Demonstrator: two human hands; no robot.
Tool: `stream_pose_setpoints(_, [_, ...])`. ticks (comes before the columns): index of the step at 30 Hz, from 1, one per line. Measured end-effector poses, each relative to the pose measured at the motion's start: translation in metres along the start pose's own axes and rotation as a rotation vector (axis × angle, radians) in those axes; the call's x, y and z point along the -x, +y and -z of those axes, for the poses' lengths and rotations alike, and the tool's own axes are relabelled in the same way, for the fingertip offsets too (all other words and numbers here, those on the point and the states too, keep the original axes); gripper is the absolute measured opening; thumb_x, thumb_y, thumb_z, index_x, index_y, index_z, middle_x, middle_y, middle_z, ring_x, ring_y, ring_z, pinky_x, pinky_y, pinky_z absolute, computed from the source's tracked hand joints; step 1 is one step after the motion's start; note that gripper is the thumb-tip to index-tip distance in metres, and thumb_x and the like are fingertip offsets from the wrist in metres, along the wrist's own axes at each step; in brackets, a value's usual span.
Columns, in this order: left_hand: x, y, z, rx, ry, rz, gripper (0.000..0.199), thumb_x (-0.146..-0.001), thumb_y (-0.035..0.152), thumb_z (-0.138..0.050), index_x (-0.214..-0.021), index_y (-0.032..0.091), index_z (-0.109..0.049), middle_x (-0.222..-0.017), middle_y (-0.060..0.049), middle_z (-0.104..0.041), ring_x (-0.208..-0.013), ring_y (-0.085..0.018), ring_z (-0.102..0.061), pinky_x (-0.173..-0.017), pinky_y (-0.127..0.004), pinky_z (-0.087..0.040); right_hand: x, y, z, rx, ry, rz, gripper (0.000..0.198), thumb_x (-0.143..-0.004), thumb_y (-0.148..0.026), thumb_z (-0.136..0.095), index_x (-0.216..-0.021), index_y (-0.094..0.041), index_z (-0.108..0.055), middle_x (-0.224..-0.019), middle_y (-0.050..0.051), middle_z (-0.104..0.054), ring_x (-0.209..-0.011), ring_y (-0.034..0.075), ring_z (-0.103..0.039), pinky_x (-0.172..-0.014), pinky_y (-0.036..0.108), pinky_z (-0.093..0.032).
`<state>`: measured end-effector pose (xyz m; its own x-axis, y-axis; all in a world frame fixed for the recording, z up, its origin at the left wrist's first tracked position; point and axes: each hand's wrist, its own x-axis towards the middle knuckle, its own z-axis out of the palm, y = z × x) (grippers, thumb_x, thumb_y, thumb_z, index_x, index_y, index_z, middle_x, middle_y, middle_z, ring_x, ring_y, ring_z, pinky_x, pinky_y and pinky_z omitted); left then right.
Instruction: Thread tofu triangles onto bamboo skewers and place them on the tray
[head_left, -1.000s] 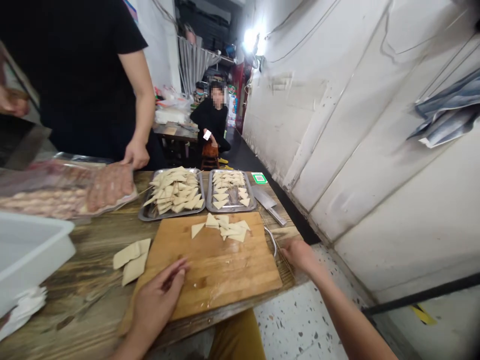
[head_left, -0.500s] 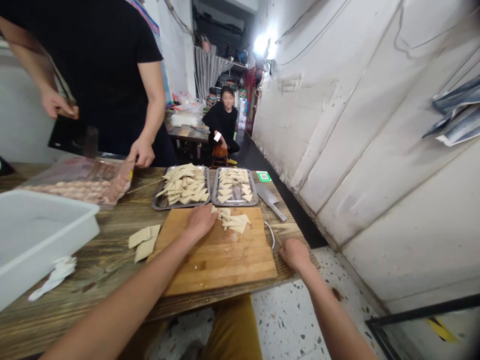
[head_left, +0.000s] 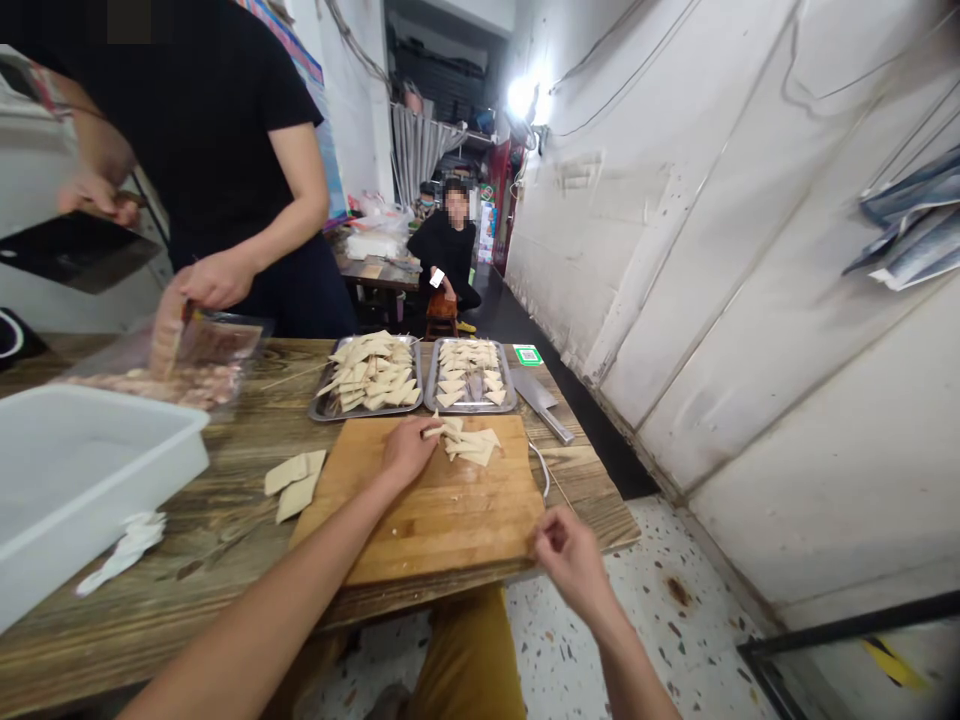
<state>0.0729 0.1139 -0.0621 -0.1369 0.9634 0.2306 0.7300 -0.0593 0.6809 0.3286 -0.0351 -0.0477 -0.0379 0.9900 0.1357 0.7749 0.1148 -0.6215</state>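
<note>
Left hand (head_left: 409, 450): grip pinched on tofu-sheet triangle (head_left: 433, 432) | triangle pile (head_left: 474, 446): on cutting board (head_left: 450, 515), left hand's 3 o'clock, right hand's 10, long axis 10-to-4; left nearer | right hand (head_left: 566, 550): fingers curled, contents can't be told

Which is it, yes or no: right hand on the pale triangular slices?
No, the right hand is by the right edge of the cutting board.

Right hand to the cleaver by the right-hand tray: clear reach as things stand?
Probably yes. The cleaver lies in the open, handle toward the table's right edge. Between it and the right hand, only a thin stick and white loop show, both low.
</note>
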Motion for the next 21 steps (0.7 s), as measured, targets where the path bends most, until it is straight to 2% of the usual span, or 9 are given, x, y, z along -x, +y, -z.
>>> stream_pose_setpoints(2, [0.009, -0.004, 0.002, 0.101, 0.002, -0.019, 0.026, -0.075, 0.023, -0.057, -0.098, 0.019, -0.069, -0.106, -0.007, -0.067, -0.098, -0.021, -0.059, -0.088, -0.030, -0.043, 0.014, -0.011, -0.020, -0.378, -0.060, 0.022, 0.008, -0.073, -0.012, -0.043, -0.072, -0.018, -0.048, -0.067, 0.000, -0.060, -0.058, 0.011, -0.057, -0.053, 0.018, -0.042])
stream_pose_setpoints(4, [0.020, -0.007, 0.008, 0.369, -0.006, 0.064, 0.033, -0.072, 0.025, -0.062, -0.105, 0.017, -0.065, -0.103, -0.007, -0.067, -0.093, -0.020, -0.061, -0.084, -0.032, -0.046, 0.023, -0.020, -0.037, -0.656, -0.112, 0.020, 0.003, -0.075, -0.016, -0.047, -0.073, -0.017, -0.049, -0.067, 0.001, -0.060, -0.058, 0.011, -0.054, -0.053, 0.019, -0.041])
stream_pose_setpoints(7, [0.041, -0.006, 0.025, 0.977, -0.114, 0.351, 0.050, -0.068, 0.021, -0.068, -0.117, 0.016, -0.056, -0.092, -0.008, -0.068, -0.080, -0.019, -0.064, -0.071, -0.032, -0.052, 0.030, -0.031, -0.052, -0.789, -0.198, -0.001, 0.019, -0.088, -0.031, -0.046, -0.091, -0.014, -0.056, -0.064, -0.001, -0.055, -0.048, 0.007, -0.042, -0.046, 0.016, -0.033])
stream_pose_setpoints(9, [0.056, -0.004, 0.039, 1.209, -0.196, 0.491, 0.051, -0.069, 0.016, -0.069, -0.117, 0.017, -0.053, -0.089, -0.008, -0.067, -0.075, -0.017, -0.065, -0.062, -0.026, -0.052, 0.033, -0.038, -0.056, -0.842, -0.273, -0.014, 0.036, -0.093, -0.042, -0.040, -0.109, -0.014, -0.055, -0.059, -0.003, -0.051, -0.042, 0.006, -0.034, -0.041, 0.015, -0.027])
stream_pose_setpoints(12, [0.074, -0.004, 0.060, 1.268, -0.201, 0.581, 0.044, -0.070, 0.010, -0.067, -0.112, 0.015, -0.056, -0.077, -0.005, -0.064, -0.060, -0.010, -0.062, -0.048, -0.015, -0.047, 0.036, -0.048, -0.061, -0.853, -0.365, -0.011, 0.055, -0.093, -0.051, -0.035, -0.134, -0.014, -0.037, -0.058, -0.003, -0.052, -0.037, 0.005, -0.032, -0.036, 0.015, -0.025])
stream_pose_setpoints(14, [0.083, -0.006, 0.071, 1.275, -0.168, 0.621, 0.037, -0.072, 0.005, -0.064, -0.107, 0.013, -0.059, -0.068, -0.002, -0.061, -0.052, -0.006, -0.056, -0.045, -0.012, -0.045, 0.038, -0.051, -0.065, -0.796, -0.353, 0.026, 0.056, -0.094, -0.051, -0.032, -0.139, -0.017, -0.032, -0.065, -0.001, -0.057, -0.036, 0.005, -0.033, -0.035, 0.015, -0.027])
stream_pose_setpoints(16, [0.088, -0.007, 0.079, 1.300, -0.128, 0.660, 0.027, -0.074, 0.002, -0.061, -0.100, 0.010, -0.062, -0.069, -0.003, -0.062, -0.053, -0.005, -0.056, -0.049, -0.012, -0.047, 0.041, -0.053, -0.069, -0.719, -0.277, 0.096, 0.048, -0.095, -0.048, -0.032, -0.132, -0.018, -0.044, -0.073, 0.002, -0.059, -0.037, 0.005, -0.037, -0.036, 0.016, -0.030])
stream_pose_setpoints(18, [0.092, -0.007, 0.085, 1.320, -0.084, 0.700, 0.018, -0.075, 0.001, -0.058, -0.090, 0.009, -0.064, -0.076, -0.006, -0.064, -0.058, -0.006, -0.059, -0.051, -0.013, -0.049, 0.043, -0.054, -0.073, -0.630, -0.182, 0.181, 0.041, -0.095, -0.043, -0.035, -0.119, -0.018, -0.057, -0.077, 0.004, -0.059, -0.046, 0.008, -0.046, -0.044, 0.018, -0.037])
stream_pose_setpoints(21, [0.095, -0.005, 0.091, 1.328, -0.038, 0.725, 0.013, -0.079, 0.002, -0.054, -0.082, 0.008, -0.065, -0.077, -0.007, -0.065, -0.060, -0.007, -0.059, -0.050, -0.012, -0.049, 0.045, -0.056, -0.076, -0.499, -0.159, 0.280, 0.036, -0.095, -0.035, -0.037, -0.116, -0.019, -0.061, -0.068, 0.002, -0.056, -0.062, 0.013, -0.053, -0.061, 0.022, -0.043])
